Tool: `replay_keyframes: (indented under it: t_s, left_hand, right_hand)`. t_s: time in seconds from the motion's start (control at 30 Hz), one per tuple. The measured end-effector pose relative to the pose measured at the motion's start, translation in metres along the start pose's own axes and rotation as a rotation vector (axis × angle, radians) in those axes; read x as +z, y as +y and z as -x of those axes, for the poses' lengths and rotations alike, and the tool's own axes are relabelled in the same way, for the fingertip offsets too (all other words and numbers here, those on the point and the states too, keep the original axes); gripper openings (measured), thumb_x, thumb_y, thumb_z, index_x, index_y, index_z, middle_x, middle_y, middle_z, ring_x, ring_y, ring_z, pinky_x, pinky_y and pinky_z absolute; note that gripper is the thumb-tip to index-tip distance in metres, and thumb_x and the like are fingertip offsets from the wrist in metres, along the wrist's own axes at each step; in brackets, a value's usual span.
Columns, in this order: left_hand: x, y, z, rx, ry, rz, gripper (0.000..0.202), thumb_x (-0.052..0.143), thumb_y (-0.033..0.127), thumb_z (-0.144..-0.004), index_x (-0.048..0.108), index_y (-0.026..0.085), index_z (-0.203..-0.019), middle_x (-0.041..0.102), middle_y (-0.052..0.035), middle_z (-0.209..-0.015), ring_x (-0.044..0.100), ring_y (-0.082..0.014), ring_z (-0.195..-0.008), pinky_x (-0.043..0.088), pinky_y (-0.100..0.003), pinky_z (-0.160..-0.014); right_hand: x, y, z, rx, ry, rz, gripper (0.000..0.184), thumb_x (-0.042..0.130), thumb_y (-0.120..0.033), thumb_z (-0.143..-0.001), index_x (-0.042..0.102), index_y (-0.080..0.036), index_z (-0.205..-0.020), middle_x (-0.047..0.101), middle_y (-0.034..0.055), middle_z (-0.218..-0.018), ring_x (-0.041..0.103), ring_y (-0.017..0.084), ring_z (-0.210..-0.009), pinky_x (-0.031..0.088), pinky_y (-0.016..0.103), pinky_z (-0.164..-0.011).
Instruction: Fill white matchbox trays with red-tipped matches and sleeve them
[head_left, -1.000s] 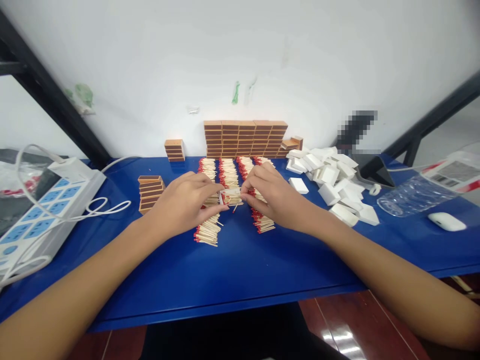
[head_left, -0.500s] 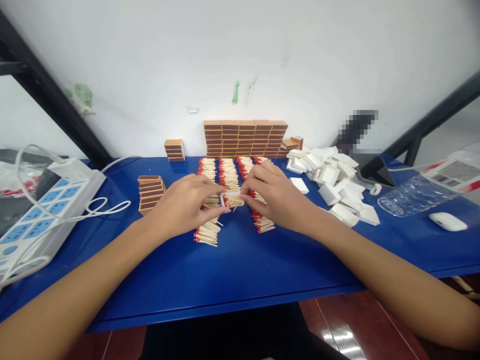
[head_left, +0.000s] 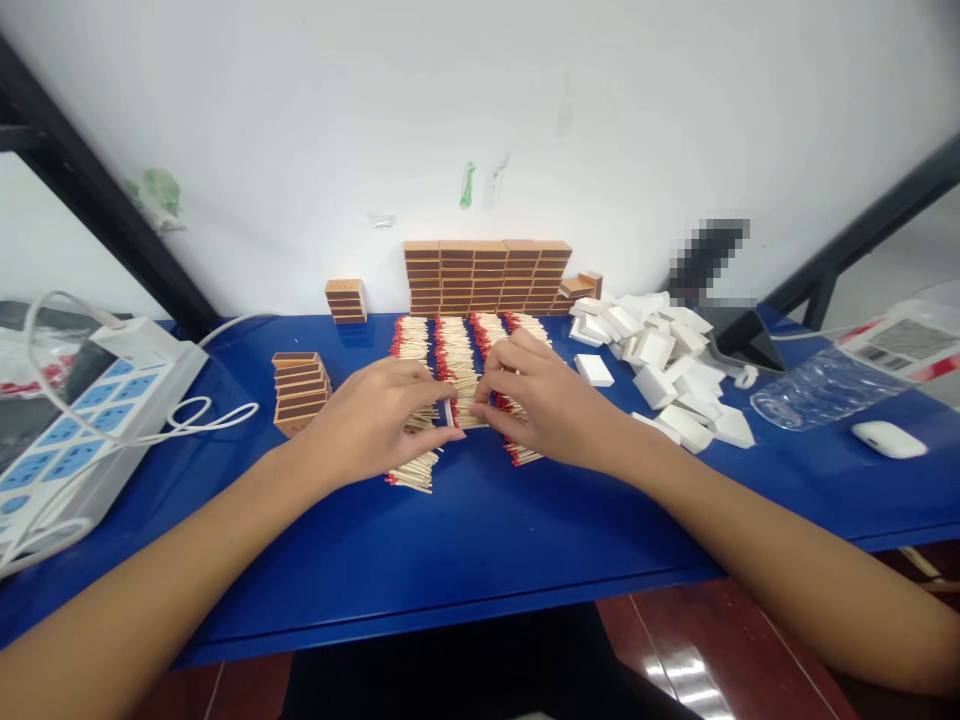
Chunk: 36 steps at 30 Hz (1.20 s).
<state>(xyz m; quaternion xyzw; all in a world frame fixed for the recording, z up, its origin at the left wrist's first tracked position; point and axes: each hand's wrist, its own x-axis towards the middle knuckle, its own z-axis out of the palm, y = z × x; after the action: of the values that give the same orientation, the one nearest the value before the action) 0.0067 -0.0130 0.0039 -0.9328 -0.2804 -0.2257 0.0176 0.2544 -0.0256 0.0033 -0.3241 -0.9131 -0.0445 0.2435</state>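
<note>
My left hand [head_left: 386, 415] pinches a small white matchbox tray [head_left: 449, 411] between thumb and fingers, most of it hidden. Close by on the right, my right hand [head_left: 529, 390] has its fingertips closed on some matches [head_left: 466, 408], their red heads toward the tray. Beneath and behind both hands, red-tipped matches [head_left: 454, 345] lie in several long rows on the blue table [head_left: 480, 540]. My hands cover parts of these rows.
Brown matchboxes [head_left: 487, 280] are stacked against the wall, with a smaller stack [head_left: 346, 300] and a leaning row [head_left: 300, 390] leftward. White trays [head_left: 660, 345] are heaped on the right, near a plastic bottle [head_left: 825, 390] and white case [head_left: 889, 439]. A power strip [head_left: 112, 420] with cables lies left.
My right fingers have shifted slightly left and down toward the tray. The tray and matches sit lower, near the table's rows; the view has moved slightly.
</note>
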Motion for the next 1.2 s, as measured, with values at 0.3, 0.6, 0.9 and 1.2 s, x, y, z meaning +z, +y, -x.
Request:
replay_keyframes:
  t_s: [0.3, 0.6, 0.9, 1.2]
  left_hand:
    - [0.0, 0.0004, -0.0004, 0.0, -0.016, 0.034, 0.036, 0.069, 0.051, -0.095, 0.077, 0.018, -0.109, 0.076, -0.0081, -0.094, 0.071, -0.0223, -0.088, 0.056, -0.036, -0.082]
    - [-0.0009, 0.0006, -0.0004, 0.016, -0.016, 0.043, 0.035, 0.07, 0.049, -0.095, 0.077, 0.018, -0.111, 0.075, -0.0079, -0.095, 0.07, -0.0221, -0.088, 0.056, -0.037, -0.082]
    - [0.0011, -0.0032, 0.0008, 0.005, 0.021, 0.046, 0.037, 0.071, 0.05, -0.093, 0.077, 0.019, -0.113, 0.076, -0.0062, -0.092, 0.07, -0.0214, -0.085, 0.055, -0.035, -0.08]
    - [0.0004, -0.0029, 0.0006, -0.005, 0.018, 0.064, 0.038, 0.072, 0.049, -0.093, 0.076, 0.018, -0.115, 0.075, -0.0063, -0.091, 0.069, -0.0213, -0.084, 0.054, -0.034, -0.078]
  right_hand:
    - [0.0012, -0.0016, 0.0009, 0.002, 0.007, -0.024, 0.011, 0.061, -0.023, -0.1, 0.068, -0.019, -0.093, 0.062, 0.0095, -0.094, 0.051, 0.024, -0.092, 0.045, 0.039, -0.082]
    - [0.0028, -0.0048, 0.0011, 0.033, 0.025, -0.049, 0.011, 0.063, -0.026, -0.101, 0.067, -0.018, -0.094, 0.062, 0.0087, -0.092, 0.051, 0.024, -0.092, 0.046, 0.039, -0.083]
    - [0.0048, 0.0013, 0.0015, -0.024, 0.042, -0.142, 0.013, 0.059, -0.013, -0.101, 0.071, -0.019, -0.099, 0.06, 0.0072, -0.091, 0.051, 0.022, -0.09, 0.045, 0.036, -0.08]
    - [0.0025, -0.001, 0.0017, -0.043, 0.038, -0.191, 0.018, 0.055, -0.016, -0.103, 0.073, -0.019, -0.102, 0.058, 0.0066, -0.09, 0.052, 0.02, -0.089, 0.044, 0.035, -0.077]
